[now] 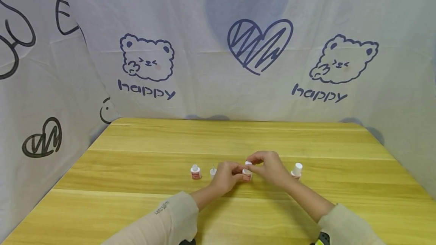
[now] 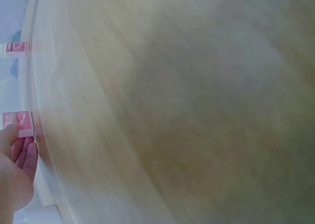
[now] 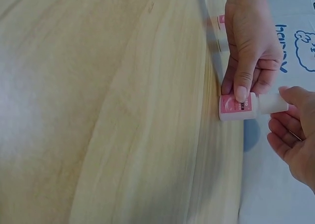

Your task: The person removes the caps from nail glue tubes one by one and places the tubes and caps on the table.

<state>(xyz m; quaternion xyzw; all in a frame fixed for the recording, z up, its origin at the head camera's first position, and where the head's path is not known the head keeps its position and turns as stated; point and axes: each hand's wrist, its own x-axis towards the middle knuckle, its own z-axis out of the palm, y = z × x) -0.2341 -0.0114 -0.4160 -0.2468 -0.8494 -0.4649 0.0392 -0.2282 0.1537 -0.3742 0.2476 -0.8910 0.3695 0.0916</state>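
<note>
A small white bottle with a pink label stands upright near the middle of the wooden table, between both hands. My left hand grips its body from the left, with the thumb across the label in the right wrist view. From the right and above, my right hand pinches its white cap between thumb and fingers. The cap sits at the bottle's neck. Left of the left hand is a loose white cap with a thin stem pointing up, partly hidden by that hand.
Further left stands a matching bottle with a narrow translucent top. Right of the right hand is another matching bottle with a tall white cap, its lower part partly covered by the forearm. Behind the table hangs a printed cloth.
</note>
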